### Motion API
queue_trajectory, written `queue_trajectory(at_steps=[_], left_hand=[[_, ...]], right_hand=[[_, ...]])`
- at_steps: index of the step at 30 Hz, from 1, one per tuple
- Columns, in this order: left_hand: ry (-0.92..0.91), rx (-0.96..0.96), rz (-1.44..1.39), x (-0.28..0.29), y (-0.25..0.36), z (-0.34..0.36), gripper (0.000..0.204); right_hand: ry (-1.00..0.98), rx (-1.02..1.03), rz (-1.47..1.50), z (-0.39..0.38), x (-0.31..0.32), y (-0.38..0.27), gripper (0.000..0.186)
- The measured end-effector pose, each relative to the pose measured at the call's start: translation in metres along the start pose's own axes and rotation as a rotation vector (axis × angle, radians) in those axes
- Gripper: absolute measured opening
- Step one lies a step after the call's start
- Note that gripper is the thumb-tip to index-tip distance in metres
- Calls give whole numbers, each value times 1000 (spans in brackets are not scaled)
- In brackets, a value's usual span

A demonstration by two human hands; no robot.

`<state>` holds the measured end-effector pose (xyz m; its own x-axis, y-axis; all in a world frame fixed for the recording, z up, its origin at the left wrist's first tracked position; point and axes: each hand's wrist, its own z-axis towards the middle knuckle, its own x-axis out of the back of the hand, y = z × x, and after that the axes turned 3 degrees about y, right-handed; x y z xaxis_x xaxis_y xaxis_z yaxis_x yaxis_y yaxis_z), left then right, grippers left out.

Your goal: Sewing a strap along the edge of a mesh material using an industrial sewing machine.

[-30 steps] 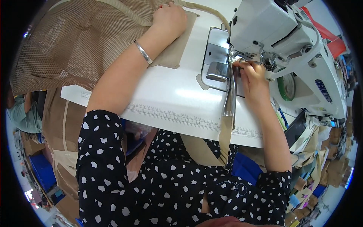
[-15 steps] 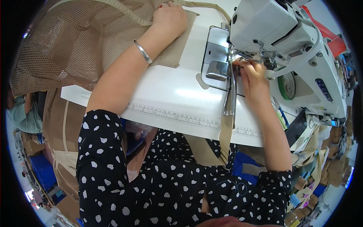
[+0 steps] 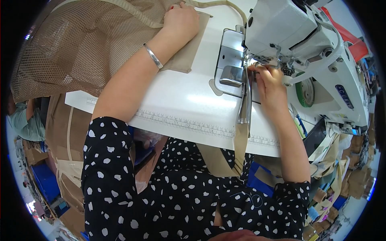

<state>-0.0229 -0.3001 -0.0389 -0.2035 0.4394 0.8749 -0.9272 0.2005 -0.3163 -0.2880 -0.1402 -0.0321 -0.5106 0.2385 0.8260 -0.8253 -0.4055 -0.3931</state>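
Note:
At the far side of the white sewing table, my left hand [image 3: 181, 23] is closed with curled fingers around the tan strap [image 3: 217, 5] where it meets brown mesh fabric [image 3: 92, 44]. A flat tan fabric panel [image 3: 183, 60] lies under that wrist. My right hand [image 3: 273, 86] is beside the needle area of a white sewing machine [image 3: 281, 30], its bent fingertips pinched at the tape by the presser foot. Tan binding tape [image 3: 241, 140] runs up from my lap through a narrow metal folder [image 3: 244, 108] towards the needle. My fingers partly hide the stitching spot.
A metal plate [image 3: 232, 50] is set in the table left of the needle. A printed ruler [image 3: 189, 124] follows the near edge. Scissors [image 3: 299, 122] and a dark flat object [image 3: 315, 138] lie at right. Another person [image 3: 26, 120] is at far left.
Both hands keep nearly the same places. The tape loop by my lap and the strap behind the needle have shifted slightly.

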Motion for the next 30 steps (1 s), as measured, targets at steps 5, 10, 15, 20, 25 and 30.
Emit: queue_trajectory(at_steps=[5, 10, 15, 20, 25, 30], left_hand=[[-19, -2, 10, 6, 2, 1, 37], [-12, 11, -14, 13, 2, -1, 37], [3, 20, -17, 9, 2, -1, 36], [-15, -23, 32, 6, 1, -1, 35], [-26, -62, 51, 11, 2, 0, 35], [135, -37, 45, -5, -5, -3, 22]], right_hand=[[8, 27, -20, 0, 1, 0, 22], [-15, -4, -17, 0, 1, -1, 22], [-25, -2, -32, -1, 2, -1, 23], [0, 27, -29, -2, -1, 1, 23], [-47, -32, -5, 1, 2, -1, 23], [-17, 33, -36, -1, 1, 0, 24]])
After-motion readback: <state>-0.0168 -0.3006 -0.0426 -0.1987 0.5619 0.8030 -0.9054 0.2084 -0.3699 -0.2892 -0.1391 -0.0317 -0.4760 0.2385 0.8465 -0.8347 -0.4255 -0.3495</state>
